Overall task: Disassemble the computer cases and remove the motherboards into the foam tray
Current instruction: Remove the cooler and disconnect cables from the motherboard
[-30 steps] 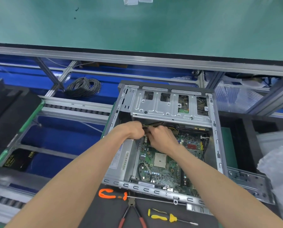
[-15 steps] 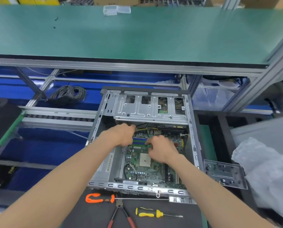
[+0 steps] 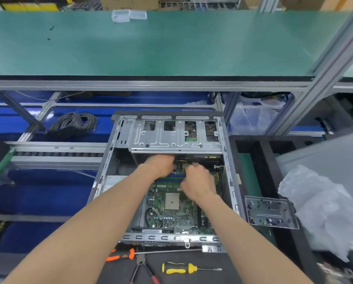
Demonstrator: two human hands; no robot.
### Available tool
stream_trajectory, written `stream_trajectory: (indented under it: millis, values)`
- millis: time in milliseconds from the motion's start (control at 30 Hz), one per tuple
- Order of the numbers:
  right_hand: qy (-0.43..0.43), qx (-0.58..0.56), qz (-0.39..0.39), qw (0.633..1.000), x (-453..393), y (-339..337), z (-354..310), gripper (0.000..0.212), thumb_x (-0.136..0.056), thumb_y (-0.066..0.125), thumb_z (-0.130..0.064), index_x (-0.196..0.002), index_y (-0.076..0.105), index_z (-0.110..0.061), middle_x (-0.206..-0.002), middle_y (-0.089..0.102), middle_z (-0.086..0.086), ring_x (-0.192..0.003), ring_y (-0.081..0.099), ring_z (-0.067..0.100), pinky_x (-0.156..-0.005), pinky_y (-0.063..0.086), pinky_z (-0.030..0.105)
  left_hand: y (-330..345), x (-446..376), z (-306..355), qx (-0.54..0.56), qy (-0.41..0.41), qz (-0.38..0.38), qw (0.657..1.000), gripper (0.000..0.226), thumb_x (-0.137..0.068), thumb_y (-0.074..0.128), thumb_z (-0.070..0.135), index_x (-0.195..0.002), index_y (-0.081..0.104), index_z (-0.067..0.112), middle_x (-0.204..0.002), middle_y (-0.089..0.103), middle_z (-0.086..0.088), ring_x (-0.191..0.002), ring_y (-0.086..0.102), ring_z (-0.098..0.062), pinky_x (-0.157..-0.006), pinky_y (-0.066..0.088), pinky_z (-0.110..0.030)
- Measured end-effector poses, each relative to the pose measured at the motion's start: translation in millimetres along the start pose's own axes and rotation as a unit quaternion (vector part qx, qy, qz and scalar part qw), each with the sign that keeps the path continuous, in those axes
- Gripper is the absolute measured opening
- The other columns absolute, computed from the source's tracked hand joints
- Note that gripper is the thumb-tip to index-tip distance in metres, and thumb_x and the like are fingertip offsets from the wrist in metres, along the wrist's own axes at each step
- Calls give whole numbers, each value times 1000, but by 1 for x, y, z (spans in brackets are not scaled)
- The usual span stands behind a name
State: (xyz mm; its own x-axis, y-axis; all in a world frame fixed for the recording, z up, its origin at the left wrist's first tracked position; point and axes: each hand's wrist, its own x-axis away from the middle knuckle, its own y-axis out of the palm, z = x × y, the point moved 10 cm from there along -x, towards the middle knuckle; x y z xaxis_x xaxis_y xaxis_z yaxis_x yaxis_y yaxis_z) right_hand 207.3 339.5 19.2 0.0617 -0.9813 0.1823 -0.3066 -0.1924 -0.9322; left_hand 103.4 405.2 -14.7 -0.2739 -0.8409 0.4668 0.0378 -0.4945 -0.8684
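An open grey computer case [image 3: 230, 181] lies flat in front of me, its silver drive cage [image 3: 175, 138] at the far end. The green motherboard [image 3: 171, 210] sits inside it, partly hidden by my arms. My left hand [image 3: 161, 166] reaches just under the cage edge, fingers curled down at a bundle of yellow and black cables [image 3: 181, 161]. Beside it, my right hand [image 3: 199, 181] pinches the pale connector on the same bundle. Both sets of fingertips are partly hidden. A black foam tray [image 3: 261, 152] stands to the right of the case.
An orange-handled screwdriver [image 3: 120, 256], pliers [image 3: 140, 269] and a yellow screwdriver [image 3: 179, 267] lie at the near edge. A clear screw tray [image 3: 271, 212] and white bag [image 3: 319, 206] sit right. A cable coil [image 3: 75, 125] lies left, behind it a green belt [image 3: 151, 44].
My right hand dropped towards the blue memory slots half a second ago and is back up at the connector. My left hand stayed under the cage edge. My head tilted up.
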Motion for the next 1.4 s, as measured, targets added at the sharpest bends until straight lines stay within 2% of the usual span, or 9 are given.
stream_trajectory:
  millis: [133,367,467,567,700,1000,1167,1333,1400]
  values:
    - [30,28,-23,999,-3,13,13,31,-85,67,-14,-114,65,-4,-124,54,14,-118,49,33,-82,52,45,11,-15,0,22,-5,10,1000,39,-100,55,29,-137,51,17,-133,59,-14,-113,60,-32,-94,53,-45]
    - [16,34,-19,999,-7,16,14,25,-87,61,3,-112,63,-1,-112,57,14,-103,60,34,-75,50,41,13,-19,1,31,10,23,999,37,-97,62,30,-129,54,13,-127,60,-13,-113,59,-32,-94,52,-44]
    - [5,43,-18,999,-7,17,11,25,-87,60,5,-112,62,-1,-112,57,15,-102,60,35,-70,43,39,11,-17,2,-8,9,46,999,21,-96,58,13,-117,58,14,-118,64,-8,-106,62,-29,-90,55,-45]
    - [-6,57,-20,998,-8,18,9,30,-85,61,8,-114,61,0,-115,56,15,-103,58,35,-71,43,39,9,-12,9,-49,25,73,996,23,-92,51,1,-111,59,12,-108,66,-8,-99,65,-31,-83,56,-41]
    - [-8,65,-28,997,-8,20,8,32,-85,60,10,-116,60,0,-119,56,16,-106,58,35,-79,49,41,6,-7,13,-100,25,93,990,23,-93,53,7,-114,58,12,-108,65,-12,-95,66,-34,-73,50,-40]
    - [-4,70,-29,997,-7,20,9,34,-87,59,9,-120,60,2,-132,53,17,-113,56,36,-83,51,42,1,-5,7,-14,28,87,996,26,-91,55,6,-116,56,12,-108,64,-10,-95,64,-33,-82,57,-46]
    - [5,67,-36,997,-4,21,10,30,-88,58,8,-118,61,2,-134,51,17,-115,54,35,-83,51,42,-6,-4,7,9,32,130,991,15,-93,54,21,-108,56,19,-100,64,-7,-82,62,-30,-72,58,-43]
    - [3,65,-47,997,-2,25,11,34,-88,57,9,-121,58,2,-134,47,15,-120,47,33,-84,51,42,9,-13,23,47,55,61,996,18,-97,53,39,-106,57,23,-92,56,-2,-81,54,-26,-69,45,-33]
    - [1,63,-49,997,-3,25,11,37,-87,57,10,-123,57,2,-134,46,15,-122,45,33,-85,51,43,11,-17,26,46,46,57,996,14,-98,53,33,-101,57,19,-98,62,-8,-83,56,-29,-71,45,-34]
